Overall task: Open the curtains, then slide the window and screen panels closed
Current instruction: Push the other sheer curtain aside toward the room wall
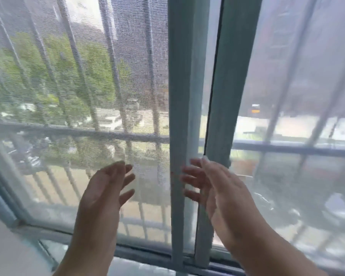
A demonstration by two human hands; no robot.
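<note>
A mesh screen panel (131, 76) fills the left half of the window, its pale green frame stile (177, 96) upright at the middle. A glass window panel (307, 96) fills the right half, its own stile (233, 86) leaning beside the screen's, a dark narrow gap between them. My left hand (106, 188) is raised in front of the mesh, fingers apart, holding nothing. My right hand (213, 186) is spread open, fingertips at the screen stile and the gap's edge. No curtain is in view.
The bottom window track (147, 253) runs across below my wrists, with a white sill (12, 251) at the lower left. Outside are metal security bars (116, 134), trees and parked cars.
</note>
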